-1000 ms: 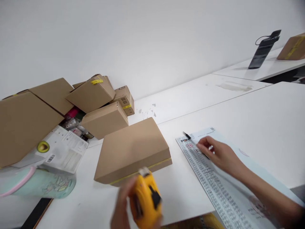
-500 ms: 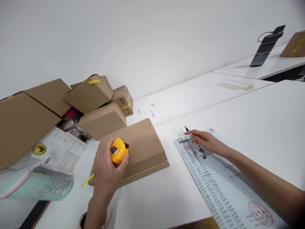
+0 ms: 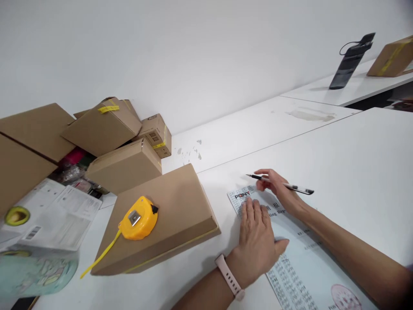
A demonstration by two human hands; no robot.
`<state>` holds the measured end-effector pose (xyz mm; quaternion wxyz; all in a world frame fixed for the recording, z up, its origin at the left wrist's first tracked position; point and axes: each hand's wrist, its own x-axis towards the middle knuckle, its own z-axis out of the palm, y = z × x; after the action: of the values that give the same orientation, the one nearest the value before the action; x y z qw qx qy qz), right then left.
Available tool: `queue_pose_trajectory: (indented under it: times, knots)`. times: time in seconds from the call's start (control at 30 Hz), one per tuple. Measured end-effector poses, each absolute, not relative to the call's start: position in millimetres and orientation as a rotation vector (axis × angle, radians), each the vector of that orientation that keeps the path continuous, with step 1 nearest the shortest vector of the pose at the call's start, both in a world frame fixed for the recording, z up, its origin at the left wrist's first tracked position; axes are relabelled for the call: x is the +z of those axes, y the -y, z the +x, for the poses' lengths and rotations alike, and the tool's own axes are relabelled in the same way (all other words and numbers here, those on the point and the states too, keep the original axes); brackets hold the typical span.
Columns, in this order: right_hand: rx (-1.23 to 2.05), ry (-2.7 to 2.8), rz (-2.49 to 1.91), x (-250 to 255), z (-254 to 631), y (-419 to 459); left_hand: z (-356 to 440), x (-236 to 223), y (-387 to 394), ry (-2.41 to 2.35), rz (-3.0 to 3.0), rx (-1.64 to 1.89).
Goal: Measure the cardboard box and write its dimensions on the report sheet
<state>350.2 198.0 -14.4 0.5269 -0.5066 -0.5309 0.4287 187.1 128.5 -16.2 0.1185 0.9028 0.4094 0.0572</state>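
My left hand (image 3: 258,237), with a pink watch band at its wrist, lies flat with fingers stretched over the upper left part of a printed paper (image 3: 309,267). In my right hand (image 3: 279,189) is a pen (image 3: 297,188), gripped near its tip, which points left just beyond the paper's top edge. A yellow tape measure (image 3: 140,218) rests on a closed cardboard box (image 3: 174,198), left of my hands. Its yellow strap hangs down over the box's left edge.
Several cardboard boxes (image 3: 125,165) are piled at the left against the wall. Near them lie a white package with an avocado picture (image 3: 61,219) and a pale green cup (image 3: 41,273). A dark water bottle (image 3: 350,62) and another box (image 3: 392,58) stand at the far right.
My left hand has let go of the tape measure, leaving it on the box, and moved right onto the paper. The pen in my right hand has tilted flatter. The view has shifted slightly.
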Motion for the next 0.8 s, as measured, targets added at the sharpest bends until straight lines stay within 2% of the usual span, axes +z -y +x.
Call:
queue_pose_trajectory:
  times: [0.13,0.3,0.8]
  knots:
    - [1.195,1.236,-1.243,-25.3,345.1,-203.2,187.6,-27.5,-138.4,-1.215,2.606,0.201]
    - [1.045,1.278,-1.339,-30.1,341.0,-201.0,186.2,-38.0,-138.4,-1.188,2.601,0.248]
    - [0.866,1.391,-1.532,-37.7,340.7,-201.8,185.8,-33.0,-138.2,-1.184,2.635,0.268]
